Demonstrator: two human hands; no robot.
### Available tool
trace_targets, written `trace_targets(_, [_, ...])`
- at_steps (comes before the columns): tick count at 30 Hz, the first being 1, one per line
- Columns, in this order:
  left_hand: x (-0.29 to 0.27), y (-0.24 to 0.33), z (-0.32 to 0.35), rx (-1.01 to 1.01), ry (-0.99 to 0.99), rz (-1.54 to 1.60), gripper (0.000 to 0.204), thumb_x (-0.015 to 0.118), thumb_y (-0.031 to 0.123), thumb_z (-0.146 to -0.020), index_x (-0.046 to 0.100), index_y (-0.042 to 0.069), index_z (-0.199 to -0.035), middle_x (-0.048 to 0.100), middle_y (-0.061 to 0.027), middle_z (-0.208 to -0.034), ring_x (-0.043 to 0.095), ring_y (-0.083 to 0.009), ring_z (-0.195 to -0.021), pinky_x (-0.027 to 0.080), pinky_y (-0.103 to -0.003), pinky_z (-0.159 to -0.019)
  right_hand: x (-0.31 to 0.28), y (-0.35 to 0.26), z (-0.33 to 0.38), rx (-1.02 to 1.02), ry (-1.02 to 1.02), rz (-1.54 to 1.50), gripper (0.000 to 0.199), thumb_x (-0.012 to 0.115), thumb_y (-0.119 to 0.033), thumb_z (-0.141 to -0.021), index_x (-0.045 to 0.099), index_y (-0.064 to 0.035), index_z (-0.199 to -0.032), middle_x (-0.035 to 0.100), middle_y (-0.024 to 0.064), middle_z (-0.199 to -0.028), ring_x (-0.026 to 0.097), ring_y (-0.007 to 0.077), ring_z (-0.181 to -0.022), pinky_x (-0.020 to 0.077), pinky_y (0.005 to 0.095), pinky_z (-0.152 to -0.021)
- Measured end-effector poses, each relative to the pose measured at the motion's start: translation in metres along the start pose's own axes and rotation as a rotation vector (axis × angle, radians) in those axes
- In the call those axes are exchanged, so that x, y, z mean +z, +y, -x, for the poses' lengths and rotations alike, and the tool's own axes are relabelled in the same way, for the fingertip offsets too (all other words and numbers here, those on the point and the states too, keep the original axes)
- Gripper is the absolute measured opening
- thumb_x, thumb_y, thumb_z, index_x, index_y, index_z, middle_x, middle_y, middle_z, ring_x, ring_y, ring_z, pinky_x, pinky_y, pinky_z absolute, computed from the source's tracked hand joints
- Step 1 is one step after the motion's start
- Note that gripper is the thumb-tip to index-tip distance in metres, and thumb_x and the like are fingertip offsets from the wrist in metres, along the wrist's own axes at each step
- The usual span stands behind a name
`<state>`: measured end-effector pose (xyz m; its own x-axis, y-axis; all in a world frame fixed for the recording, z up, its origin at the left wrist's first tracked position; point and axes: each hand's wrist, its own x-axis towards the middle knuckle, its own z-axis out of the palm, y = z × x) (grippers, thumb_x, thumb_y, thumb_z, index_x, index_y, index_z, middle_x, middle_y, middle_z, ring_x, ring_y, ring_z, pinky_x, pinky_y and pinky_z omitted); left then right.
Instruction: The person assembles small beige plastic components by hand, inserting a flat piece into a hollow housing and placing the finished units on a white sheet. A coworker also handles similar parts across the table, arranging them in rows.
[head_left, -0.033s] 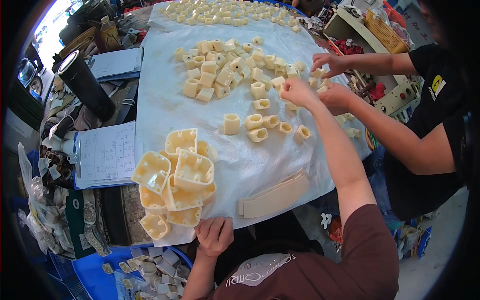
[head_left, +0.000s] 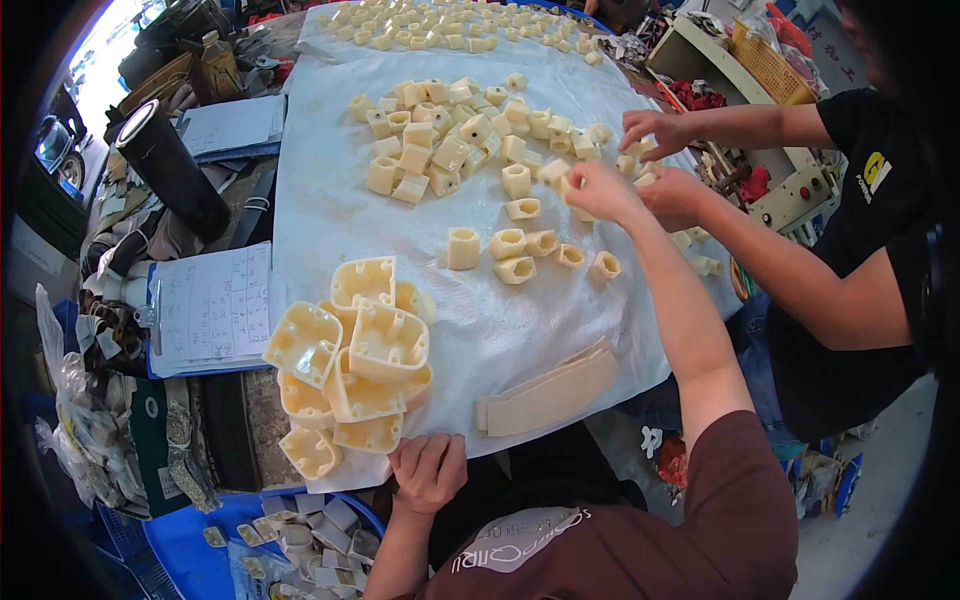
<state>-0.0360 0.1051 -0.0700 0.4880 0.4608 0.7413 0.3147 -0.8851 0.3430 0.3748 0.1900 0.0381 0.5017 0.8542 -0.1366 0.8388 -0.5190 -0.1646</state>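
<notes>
1. The person's right hand (head_left: 598, 190) reached far across the white sheet (head_left: 320, 210), fingers pinched narrow around a small cream plastic piece (head_left: 572, 186) at the right edge of the scattered heap of small cream blocks (head_left: 450, 140).
2. The left hand (head_left: 430, 468) rested at the near edge of the sheet, fingers curled loosely, gripping nothing that could be made out — just below the stack of large cream square caps (head_left: 350, 365).
3. A long cream curved strip (head_left: 550, 395) lay on the sheet between the two arms, near the lower edge.
4. A loose row of small blocks (head_left: 520, 255) sat just short of the right hand.
5. A co-worker's two hands (head_left: 665, 165) worked right beside the person's right hand; one (head_left: 650, 128) touched pieces at the sheet's right margin.
6. Set against the earlier frame — no shift seen: both hands, the caps and the strip kept their places.
7. A clipboard with a paper form (head_left: 210, 305) lay left of the sheet, a black cylinder (head_left: 170, 170) beyond it.
</notes>
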Motion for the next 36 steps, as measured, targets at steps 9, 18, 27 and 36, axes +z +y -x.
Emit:
trace_targets(9, [0.0, 0.0, -0.002, 0.006, 0.01, 0.0, 0.025, 0.065, -0.001, -0.06, 0.066, 0.009, -0.083, 0.056, -0.0032, -0.083, 0.054, -0.022, -0.073, 0.039, -0.036, -0.067, -0.001, -0.011, 0.048, -0.105, -0.005, 0.358, 0.011, 0.056, -0.015, -0.075, 0.061, -0.0089, -0.082, 0.065, 0.0128, -0.081, 0.063, 0.0322, -0.079, 0.0465, 0.0457, -0.066])
trace_targets(18, [0.0, 0.001, -0.003, 0.001, 0.015, -0.005, 0.025, 0.065, -0.001, -0.059, 0.065, 0.008, -0.083, 0.056, -0.0035, -0.082, 0.054, -0.0222, -0.072, 0.039, -0.037, -0.067, 0.0, -0.004, 0.067, -0.198, -0.064, 0.42, 0.015, 0.055, -0.017, -0.08, 0.064, -0.0088, -0.087, 0.066, 0.0137, -0.081, 0.065, 0.0313, -0.083, 0.0478, 0.0449, -0.07])
trace_targets(27, [0.0, 0.001, -0.003, -0.002, 0.021, 0.007, 0.026, 0.066, -0.002, -0.059, 0.065, 0.009, -0.082, 0.056, -0.0035, -0.082, 0.054, -0.0223, -0.072, 0.039, -0.037, -0.067, -0.002, 0.006, 0.074, -0.106, -0.019, 0.015, 0.025, 0.058, -0.026, -0.079, 0.065, -0.0082, -0.096, 0.067, 0.0143, -0.086, 0.063, 0.0319, -0.083, 0.048, 0.0424, -0.074])
trace_targets(36, [0.0, 0.001, -0.003, 0.006, 0.019, -0.006, 0.026, 0.066, -0.002, -0.059, 0.065, 0.008, -0.083, 0.056, -0.0039, -0.083, 0.054, -0.0226, -0.072, 0.04, -0.037, -0.067, -0.007, 0.001, 0.076, -0.071, 0.127, 0.061, 0.025, 0.064, -0.022, -0.074, 0.063, -0.007, -0.094, 0.066, 0.0136, -0.085, 0.063, 0.0304, -0.084, 0.0477, 0.0417, -0.072])
